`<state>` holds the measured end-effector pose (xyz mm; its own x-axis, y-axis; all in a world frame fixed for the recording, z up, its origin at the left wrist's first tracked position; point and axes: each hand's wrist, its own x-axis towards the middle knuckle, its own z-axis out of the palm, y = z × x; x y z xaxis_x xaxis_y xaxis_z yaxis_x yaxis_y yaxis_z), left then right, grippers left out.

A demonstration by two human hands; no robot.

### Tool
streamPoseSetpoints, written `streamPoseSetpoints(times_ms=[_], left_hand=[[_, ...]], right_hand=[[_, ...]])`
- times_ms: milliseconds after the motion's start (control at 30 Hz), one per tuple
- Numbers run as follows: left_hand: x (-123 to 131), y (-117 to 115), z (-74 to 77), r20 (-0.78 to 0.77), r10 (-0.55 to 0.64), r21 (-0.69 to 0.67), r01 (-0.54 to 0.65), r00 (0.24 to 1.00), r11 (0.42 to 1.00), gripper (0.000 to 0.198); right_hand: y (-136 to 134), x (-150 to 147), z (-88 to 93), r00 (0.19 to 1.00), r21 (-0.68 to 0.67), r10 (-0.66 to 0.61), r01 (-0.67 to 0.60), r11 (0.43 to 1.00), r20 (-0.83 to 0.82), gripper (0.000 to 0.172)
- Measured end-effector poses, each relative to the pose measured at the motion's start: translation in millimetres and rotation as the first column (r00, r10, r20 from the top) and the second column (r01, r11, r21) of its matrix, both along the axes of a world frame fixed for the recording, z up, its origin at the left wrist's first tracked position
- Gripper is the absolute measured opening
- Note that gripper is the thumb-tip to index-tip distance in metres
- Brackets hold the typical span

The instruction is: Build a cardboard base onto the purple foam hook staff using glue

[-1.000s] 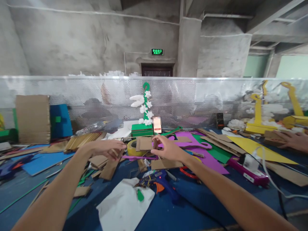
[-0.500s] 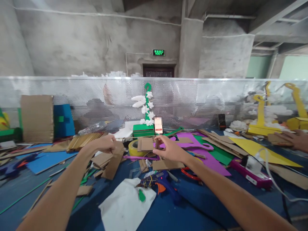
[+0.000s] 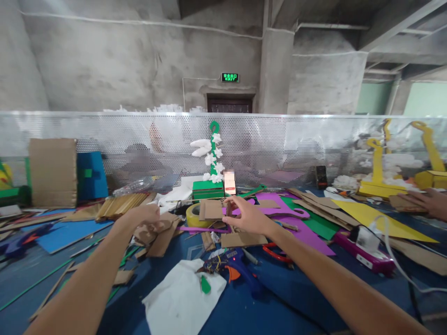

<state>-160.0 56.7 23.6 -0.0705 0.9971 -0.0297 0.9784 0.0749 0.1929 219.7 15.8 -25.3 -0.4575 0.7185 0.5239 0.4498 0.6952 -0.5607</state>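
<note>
My right hand (image 3: 246, 216) is held above the table's middle, thumb and fingers pinching a small upright brown cardboard piece (image 3: 228, 208). It hovers over a flat cardboard rectangle (image 3: 240, 238) and beside a yellow tape roll (image 3: 194, 215). My left hand (image 3: 141, 217) reaches into a heap of brown cardboard scraps (image 3: 159, 232), its fingers curled down among them; what they grip is hidden. A green model with white flowers (image 3: 210, 172) stands behind both hands.
A blue glue gun (image 3: 232, 269) lies on white paper (image 3: 183, 298) near me. Purple, green and yellow sheets (image 3: 314, 218) cover the right side, with a pink tool (image 3: 363, 251) and cable. Another person's hand (image 3: 428, 202) rests far right. A perforated metal screen (image 3: 104, 139) closes the back.
My left hand has drawn back leftward and lowered into the cardboard scraps. My right hand has stayed put with its pinched piece. The view shifted slightly.
</note>
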Motion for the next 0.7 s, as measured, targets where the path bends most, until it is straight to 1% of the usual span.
streamPoseSetpoints(times_ms=[100,200,233,300,333,400,467,533,600,700], left_hand=[[2.5,7.0,2.9,-0.018,-0.012,0.134,0.014,1.000,0.991,0.026],[16.9,14.3,-2.2,0.007,-0.041,0.250,0.038,0.999,0.968,0.038],[24.2,16.0,-5.9,0.025,-0.075,0.277,0.065,0.997,0.959,0.040],[41.2,17.8,-15.4,0.080,-0.210,0.360,0.168,0.974,0.917,0.043],[50.2,18.2,-20.8,0.084,-0.264,0.381,0.214,0.961,0.900,0.046],[67.7,18.8,-32.0,0.046,-0.366,0.384,0.322,0.930,0.866,0.051],[83.0,20.8,-42.9,-0.008,-0.479,0.375,0.447,0.878,0.812,0.051],[94.6,24.7,-52.4,-0.028,-0.519,0.365,0.493,0.854,0.790,0.046],[102.0,29.1,-59.4,-0.034,-0.529,0.361,0.504,0.848,0.784,0.042],[107.0,32.5,-64.0,-0.029,-0.546,0.354,0.520,0.837,0.778,0.037]], right_hand=[[-3.3,0.3,4.2,1.000,-0.035,0.023,-0.024,0.999,-0.019,0.043],[-4.6,1.0,5.7,0.999,-0.061,0.033,-0.036,0.998,-0.040,0.043],[-4.4,1.0,5.3,0.998,-0.068,0.036,-0.039,0.997,-0.044,0.044],[-2.9,0.5,3.4,0.998,-0.083,0.040,-0.044,0.996,-0.049,0.046],[-1.9,-0.1,2.0,0.998,-0.091,0.043,-0.048,0.995,-0.053,0.046],[0.1,-2.1,-0.7,0.996,-0.110,0.057,-0.064,0.992,-0.067,0.046],[1.7,-4.4,-2.6,0.993,-0.125,0.078,-0.088,0.988,-0.084,0.045],[3.3,-6.2,-4.1,0.989,-0.133,0.104,-0.118,0.984,-0.105,0.042],[5.9,-7.0,-5.9,0.983,-0.153,0.125,-0.146,0.977,-0.137,0.039],[11.5,-6.8,-10.1,0.966,-0.228,0.131,-0.182,0.956,-0.223,0.039]])
